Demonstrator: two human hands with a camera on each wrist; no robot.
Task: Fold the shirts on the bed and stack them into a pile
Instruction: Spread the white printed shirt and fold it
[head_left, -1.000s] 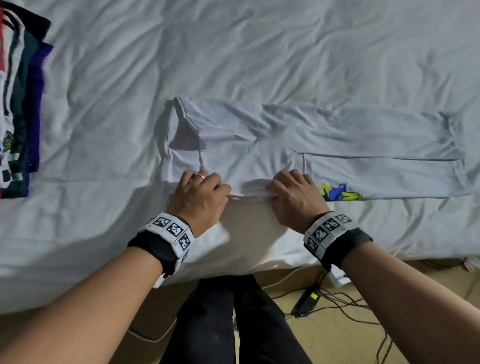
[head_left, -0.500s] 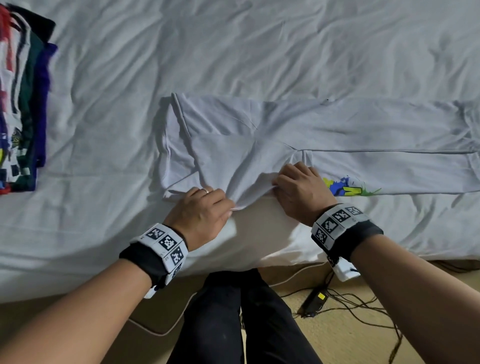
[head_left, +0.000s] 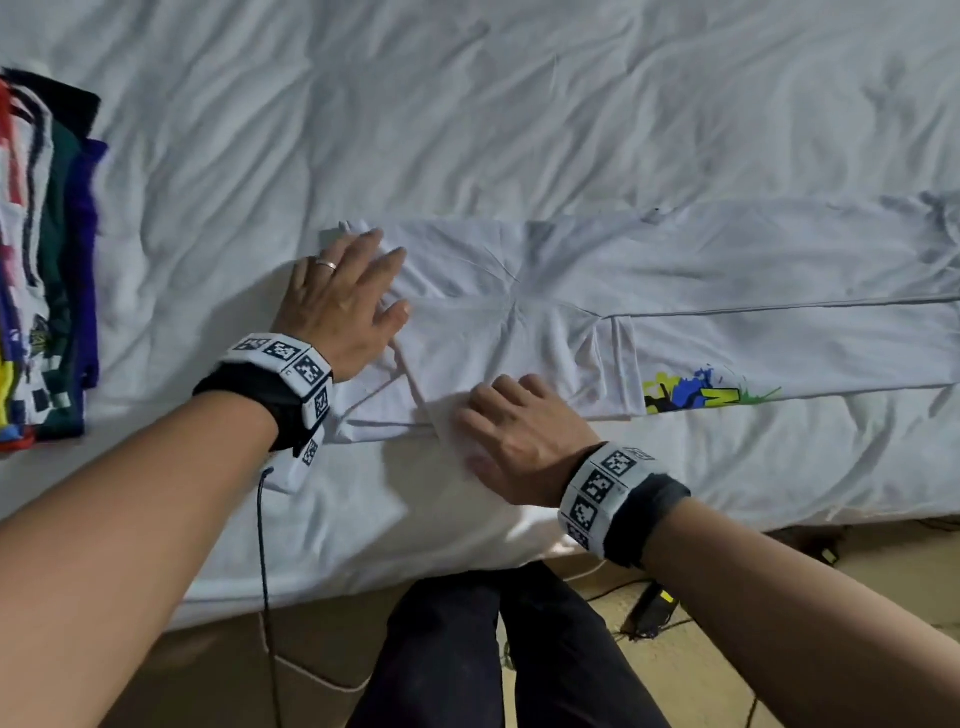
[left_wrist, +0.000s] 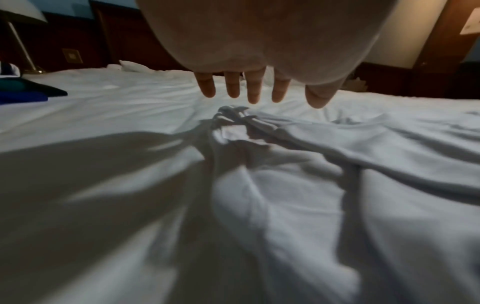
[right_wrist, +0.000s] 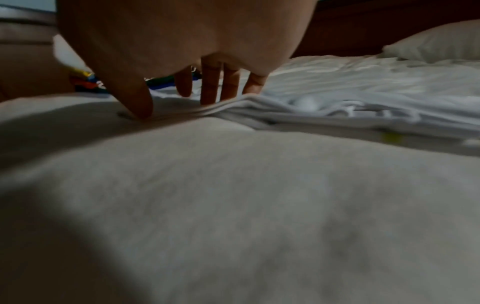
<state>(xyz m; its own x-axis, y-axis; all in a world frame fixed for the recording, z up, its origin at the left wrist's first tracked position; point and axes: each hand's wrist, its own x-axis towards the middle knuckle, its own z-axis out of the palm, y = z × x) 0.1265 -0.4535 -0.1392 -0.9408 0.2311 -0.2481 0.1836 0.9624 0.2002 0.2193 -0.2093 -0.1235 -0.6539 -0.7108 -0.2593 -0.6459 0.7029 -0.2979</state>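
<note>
A white shirt (head_left: 675, 291) with a colourful print (head_left: 696, 389) lies stretched from the middle of the bed (head_left: 519, 104) off to the right, its long sides folded in. My left hand (head_left: 374, 280) is over the shirt's bunched left end, fingers straight and spread. In the left wrist view the left hand (left_wrist: 246, 90) hovers just above the crumpled cloth (left_wrist: 259, 131). My right hand (head_left: 498, 415) rests on the shirt's near edge. The right wrist view shows the right hand (right_wrist: 207, 90) pointing down, fingertips pressing the layered edge (right_wrist: 285, 107). Neither hand holds anything.
A pile of folded shirts (head_left: 41, 260) in dark and bright colours sits at the bed's left side. The bed's near edge (head_left: 415, 566) runs in front of my legs (head_left: 467, 649). Cables and a black adapter (head_left: 649, 608) lie on the floor.
Both hands let go of the near edge they were pinching. The left hand went up and left to the shirt's end with straightened fingers. The right hand settled flat on the near edge.
</note>
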